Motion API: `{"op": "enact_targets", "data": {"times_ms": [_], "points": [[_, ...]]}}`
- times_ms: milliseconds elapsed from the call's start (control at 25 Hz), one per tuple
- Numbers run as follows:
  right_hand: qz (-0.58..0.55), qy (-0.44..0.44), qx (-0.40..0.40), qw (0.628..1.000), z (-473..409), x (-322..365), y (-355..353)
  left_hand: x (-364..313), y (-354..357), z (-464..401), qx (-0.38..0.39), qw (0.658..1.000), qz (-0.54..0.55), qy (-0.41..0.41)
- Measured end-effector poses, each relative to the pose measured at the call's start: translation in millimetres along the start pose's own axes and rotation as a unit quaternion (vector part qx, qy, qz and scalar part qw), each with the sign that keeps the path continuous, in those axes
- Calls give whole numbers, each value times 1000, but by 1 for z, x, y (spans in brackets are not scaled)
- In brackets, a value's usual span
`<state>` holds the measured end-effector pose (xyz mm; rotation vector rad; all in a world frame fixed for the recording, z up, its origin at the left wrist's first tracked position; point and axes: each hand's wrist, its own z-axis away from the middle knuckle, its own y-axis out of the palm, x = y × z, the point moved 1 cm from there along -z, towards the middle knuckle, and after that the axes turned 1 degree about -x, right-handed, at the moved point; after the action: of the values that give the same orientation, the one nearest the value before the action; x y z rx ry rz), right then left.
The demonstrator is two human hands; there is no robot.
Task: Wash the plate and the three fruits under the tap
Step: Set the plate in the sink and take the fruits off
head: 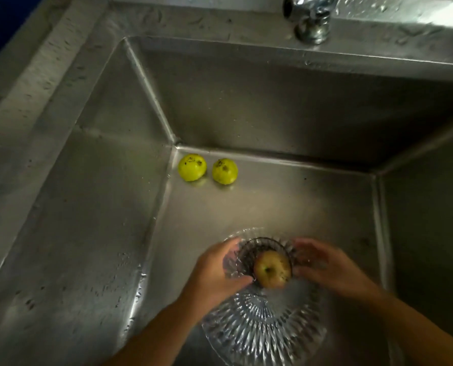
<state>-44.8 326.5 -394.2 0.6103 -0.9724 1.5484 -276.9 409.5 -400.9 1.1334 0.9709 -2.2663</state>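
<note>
Down in a deep steel sink (88, 233), a clear ribbed glass plate (262, 331) sits low at about 6 o'clock in the view, and both hands work just above its far edge. The left hand (217, 270) comes in from 7 o'clock, its fingers curled around the left side of a dark round ring (249, 249) (whether this is the drain or part of the glass is hard to tell through the blur). The right hand (323, 268) reaches in from 4 o'clock, fingers bent and loosely spread at the ring's right side. Between the two hands lies a yellowish-brown fruit (271, 269) with dark specks, its stem dimple facing up; the fingertips of both hands are touching or nearly touching it, but motion blur hides whether either hand really grips it. Two more fruits, both bright yellow-green and speckled with dirt, rest on the sink floor toward 11 o'clock, tucked near the far left corner: the left green fruit (192, 167) and the right green fruit (224, 170), just beside each other but apart. The chrome tap (308, 18) stands on the back ledge at 1 o'clock, well away from the hands.
</note>
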Motion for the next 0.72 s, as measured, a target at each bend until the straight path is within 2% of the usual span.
{"op": "enact_targets", "data": {"times_ms": [80,160,320,440,600,720], "points": [[-5,12,7,1000,8,-14,12,-1,19,6,63,997,14,-52],[-19,11,17,1000,9,-17,21,-3,32,6,85,994,13,-69],[-36,8,-20,999,9,-14,32,-11,43,-3,45,998,19,-46],[-40,10,-11,999,6,2,31,-11,34,-6,29,998,29,-39],[-18,-28,6,999,-29,45,34,-14,-10,-23,-34,996,73,-40],[-85,-25,7,996,-67,75,57,-13,-47,-42,-92,988,116,-38]]}}
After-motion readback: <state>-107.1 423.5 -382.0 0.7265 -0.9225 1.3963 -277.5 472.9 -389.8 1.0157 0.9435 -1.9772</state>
